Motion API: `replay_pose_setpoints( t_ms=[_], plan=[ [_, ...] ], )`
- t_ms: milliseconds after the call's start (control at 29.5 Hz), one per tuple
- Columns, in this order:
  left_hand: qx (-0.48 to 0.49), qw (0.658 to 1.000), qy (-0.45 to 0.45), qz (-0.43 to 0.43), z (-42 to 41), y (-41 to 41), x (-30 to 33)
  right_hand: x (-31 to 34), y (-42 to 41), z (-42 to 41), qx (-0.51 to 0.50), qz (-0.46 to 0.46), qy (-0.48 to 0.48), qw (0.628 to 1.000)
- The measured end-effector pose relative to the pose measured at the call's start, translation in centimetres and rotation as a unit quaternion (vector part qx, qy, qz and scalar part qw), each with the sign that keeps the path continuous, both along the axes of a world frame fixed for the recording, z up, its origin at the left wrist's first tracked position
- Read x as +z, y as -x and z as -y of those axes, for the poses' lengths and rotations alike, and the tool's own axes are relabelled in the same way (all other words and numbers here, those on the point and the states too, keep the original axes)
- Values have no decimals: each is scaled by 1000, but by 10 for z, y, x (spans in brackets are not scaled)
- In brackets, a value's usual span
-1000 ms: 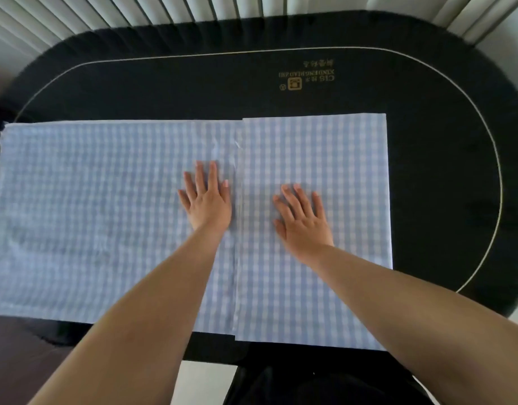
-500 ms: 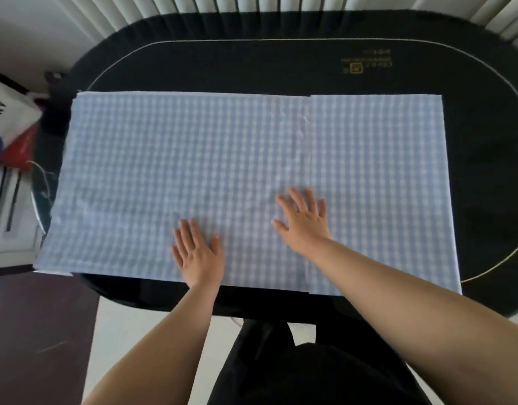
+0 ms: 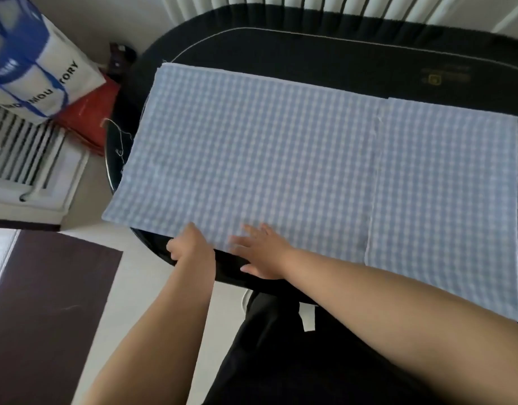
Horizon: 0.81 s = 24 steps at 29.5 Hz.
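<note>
We see the blue-and-white checked cloth point(image 3: 266, 159) lying flat on the black oval counter point(image 3: 325, 54), its left end hanging past the counter's rim. Our left hand point(image 3: 192, 248) sits at the cloth's near edge with fingers curled out of sight, so we cannot tell whether it grasps the fabric. Just beside it, our right hand point(image 3: 262, 254) is released, fingers spread flat on that same edge, palm over the counter's rim. A fold line crosses the cloth towards its right end.
</note>
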<state>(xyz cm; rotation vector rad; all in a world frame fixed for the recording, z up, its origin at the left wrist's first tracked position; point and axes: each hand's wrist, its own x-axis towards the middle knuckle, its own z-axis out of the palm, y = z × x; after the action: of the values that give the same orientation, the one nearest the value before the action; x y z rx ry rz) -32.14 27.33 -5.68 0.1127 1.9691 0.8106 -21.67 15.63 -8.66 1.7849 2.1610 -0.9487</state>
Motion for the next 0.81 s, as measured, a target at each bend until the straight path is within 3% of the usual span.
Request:
replay_pose_setpoints(
  t_ms=[34,102,170,237,407,509,576,610,678,746,814],
  plan=[
    [-64,997,44,9,-6,4,1,0,6,-1,7,0,5,1000],
    [-44,995,56,72,-20,18,-2,0,12,-2,-8,-7,12,1000],
    [-82,992,77,62,-33,36,-1,1,16,-1,-22,-10,17,1000],
    [-61,984,94,136,-41,48,2,2,17,0,-31,-8,30,999],
    [-3,974,10,226,-59,62,7,8,26,-3,-39,10,55,998],
    [-46,979,-37,195,-54,59,16,8,29,0,-19,57,34,998],
    [-167,979,-86,79,-42,46,24,4,31,3,-6,103,12,995],
    [-262,958,-117,-9,-32,38,28,2,33,6,-1,127,0,992],
    [-432,864,-193,-172,-6,20,36,-2,35,11,-6,134,-26,991],
    [-548,738,-278,-277,23,1,44,-1,26,15,-57,31,-60,996],
    [-631,600,-372,-321,50,-19,44,6,4,23,-208,-104,-100,967]
  ],
)
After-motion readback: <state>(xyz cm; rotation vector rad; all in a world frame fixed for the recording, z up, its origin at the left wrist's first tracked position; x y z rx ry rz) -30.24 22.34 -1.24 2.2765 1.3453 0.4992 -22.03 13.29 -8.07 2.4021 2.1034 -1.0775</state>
